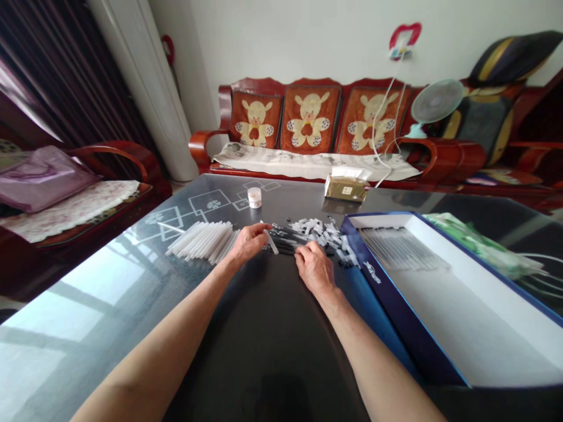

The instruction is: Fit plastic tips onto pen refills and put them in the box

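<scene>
My left hand [248, 241] is closed round a white pen tube [271, 241] whose end sticks out to the right. Just left of it lies a fanned heap of white pen tubes [203, 239] on the dark glass table [246, 351]. My right hand [314, 267] rests palm down with curled fingers on a pile of thin black refills [285, 239]; what its fingertips grip is hidden. Behind that hand lies a heap of small white caps [319, 230].
A blue-edged white box [453, 305] with several finished pens [402, 249] stands at right, green packets [479, 243] beyond it. A small white jar [254, 197] and a tissue box [346, 186] stand farther back. A wooden sofa and a fan are behind.
</scene>
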Tool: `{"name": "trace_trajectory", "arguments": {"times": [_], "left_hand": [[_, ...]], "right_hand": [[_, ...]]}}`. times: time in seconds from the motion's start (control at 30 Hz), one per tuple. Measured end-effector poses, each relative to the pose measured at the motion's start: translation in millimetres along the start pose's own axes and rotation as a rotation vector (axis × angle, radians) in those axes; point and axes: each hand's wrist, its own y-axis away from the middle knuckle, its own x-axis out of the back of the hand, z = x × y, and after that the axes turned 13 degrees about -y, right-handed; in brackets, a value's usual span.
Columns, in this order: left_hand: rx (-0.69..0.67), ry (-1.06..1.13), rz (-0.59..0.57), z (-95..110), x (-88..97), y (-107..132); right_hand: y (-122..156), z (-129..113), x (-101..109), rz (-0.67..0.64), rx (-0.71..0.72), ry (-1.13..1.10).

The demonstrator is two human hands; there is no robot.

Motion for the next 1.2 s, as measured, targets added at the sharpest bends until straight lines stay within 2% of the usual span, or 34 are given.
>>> {"name": "trace_trajectory", "arguments": {"times": [0.07, 0.13, 0.2, 0.27, 0.4, 0.5, 0.6, 0.73, 0.93, 1.2], "left_hand": [[-0.115, -0.027, 0.061, -5.3, -12.7, -1.5], [-0.215, -0.163, 0.172, -9.5, -19.4, -1.7], [-0.257, -0.323, 0.275, -11.2, -20.6, -0.4], [-0.236, -0.472, 0.325, -10.7, -18.0, 1.8], [-0.149, -0.699, 0.352, -6.0, -10.6, 5.9], [-0.242, -0.734, 0.393, -4.0, -9.5, 5.4], [-0.387, -0.644, 0.446, -6.3, -13.5, 2.2], [-0.436, -0.549, 0.464, -13.6, -21.2, -1.8], [-0.471, -0.582, 0.461, -21.7, -24.7, -5.4], [-0.29, -0.763, 0.368, -10.2, -19.8, -0.9]], "right_hand": [[1.6, 0.8, 1.4, 0.002, 0.007, 0.001], [1.9, 0.2, 2.9, -0.006, 0.005, 0.005], [1.4, -0.9, 4.1, -0.01, -0.007, 0.005], [0.6, -1.7, 4.4, -0.008, -0.016, 0.0], [-0.7, -0.7, 3.2, -0.005, -0.021, -0.006], [-1.6, 0.7, 2.6, 0.003, -0.025, -0.003], [-2.9, 1.4, 2.9, 0.013, -0.028, 0.0], [-4.6, 3.7, 2.1, 0.029, -0.025, -0.007], [-5.5, 8.7, -1.3, 0.072, -0.033, -0.037], [-7.4, 11.3, -1.4, 0.128, -0.023, -0.032]]}}
